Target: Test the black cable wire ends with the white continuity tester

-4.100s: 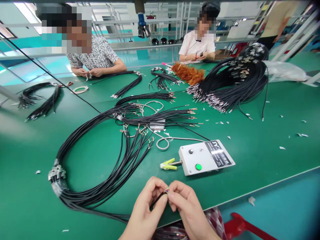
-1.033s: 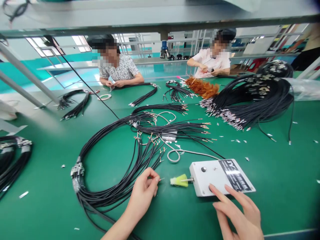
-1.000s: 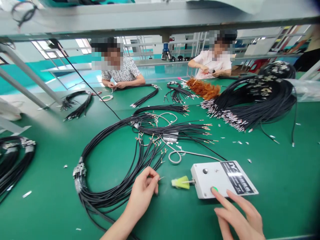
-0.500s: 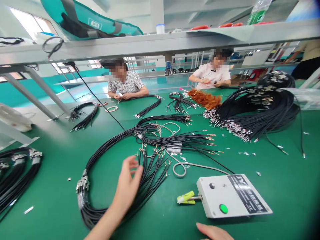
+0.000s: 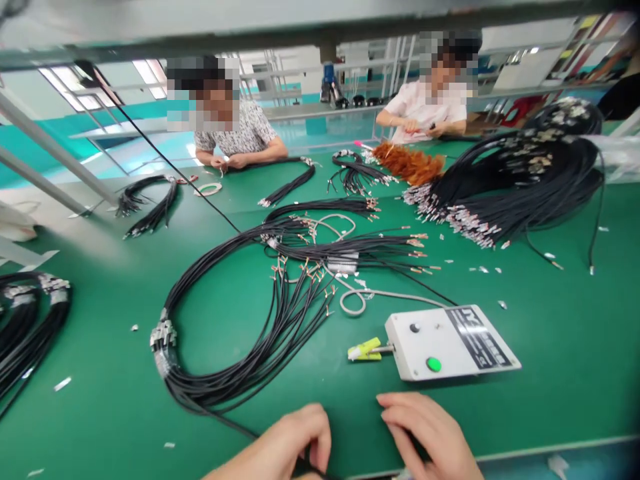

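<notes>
My left hand (image 5: pixel 295 440) is low in the middle with its fingers curled round a black cable (image 5: pixel 230 423). That cable runs out of the looped bundle of black cables (image 5: pixel 215 387) and passes under my hand; its end is hidden. To the right, my right hand (image 5: pixel 427 430) is held just in front of the white box (image 5: pixel 450 343), its fingers stretched out and slightly apart, with no held thing showing. On the box are a green button and a black knob, and a yellow-tagged piece (image 5: pixel 365 350) sticks out of its left side. Stripped copper ends fan out from the bundle.
More cable bundles lie at the left edge (image 5: pixel 35 320) and in a large heap (image 5: pixel 520 180) at the right rear. Two people sit across the green table (image 5: pixel 110 360). A grey cord (image 5: pixel 395 293) loops behind the box. A shelf beam (image 5: pixel 280 33) crosses overhead.
My left hand has come back from the fanned cable ends toward me, now with a cable in it. My right hand has come further into view. The camera has tilted down.
</notes>
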